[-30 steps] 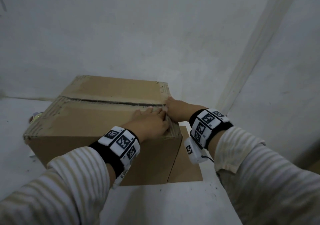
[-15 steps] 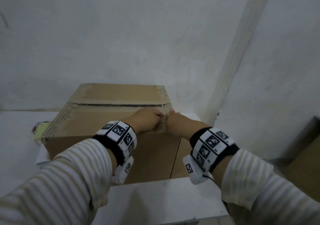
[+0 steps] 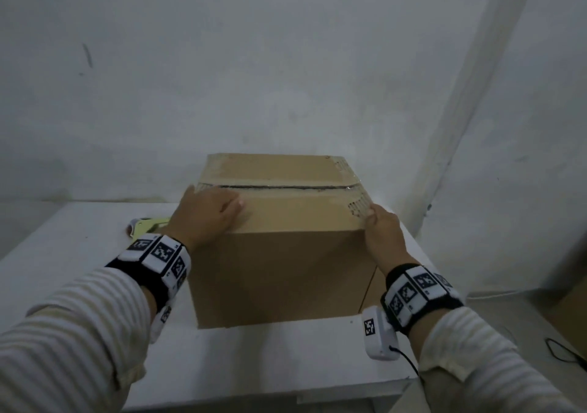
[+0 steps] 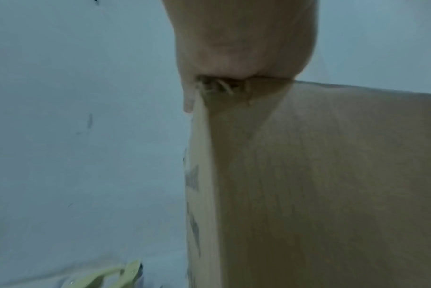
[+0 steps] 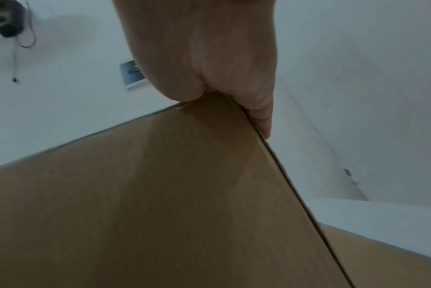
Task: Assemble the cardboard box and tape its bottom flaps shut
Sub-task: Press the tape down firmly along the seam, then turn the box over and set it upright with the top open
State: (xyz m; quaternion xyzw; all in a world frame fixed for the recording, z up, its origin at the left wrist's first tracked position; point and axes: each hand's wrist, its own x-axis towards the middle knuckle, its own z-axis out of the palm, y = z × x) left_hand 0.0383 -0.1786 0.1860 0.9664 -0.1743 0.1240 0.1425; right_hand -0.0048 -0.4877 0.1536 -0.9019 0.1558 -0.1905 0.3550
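Note:
A brown cardboard box (image 3: 286,273) stands on the white table (image 3: 79,238) with its flaps folded shut on top. A glossy strip of tape runs along the seam (image 3: 279,187). My left hand (image 3: 206,216) lies flat on the near flap by the left corner, fingers straight. In the left wrist view the left hand (image 4: 234,39) presses on the box (image 4: 308,175) at its top edge. My right hand (image 3: 381,228) rests on the near right corner, its fingers reaching down the right side. The right wrist view shows the right hand (image 5: 209,48) against the box (image 5: 160,194).
A pale green tape dispenser (image 3: 146,225) lies on the table left of the box, partly behind my left wrist. A flat cardboard piece (image 3: 370,285) sticks out at the box's right side. White walls stand close behind and to the right. A black cable (image 3: 565,352) lies on the floor.
Both hands were together at the right end of the seam. The left hand has moved to the near left corner and the right hand has slid to the near right corner.

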